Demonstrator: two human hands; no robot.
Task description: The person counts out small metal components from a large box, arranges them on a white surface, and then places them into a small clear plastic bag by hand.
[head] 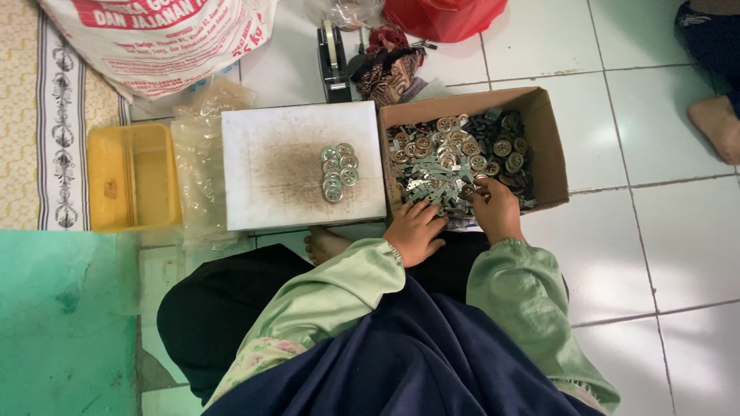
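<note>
Both hands [416, 229] [496, 209], fingertips among metal parts [455, 166]

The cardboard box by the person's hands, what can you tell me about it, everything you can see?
The cardboard box is brown, open-topped and shallow, sitting on the white tiled floor against the right edge of a white board. It holds a loose heap of small metal parts: round, wheel-like discs and flat silvery strips. Both hands reach in over its near edge, the left hand and the right hand on the strips. Its walls look slightly bent.

Head view; steeply downward; close overhead
</note>
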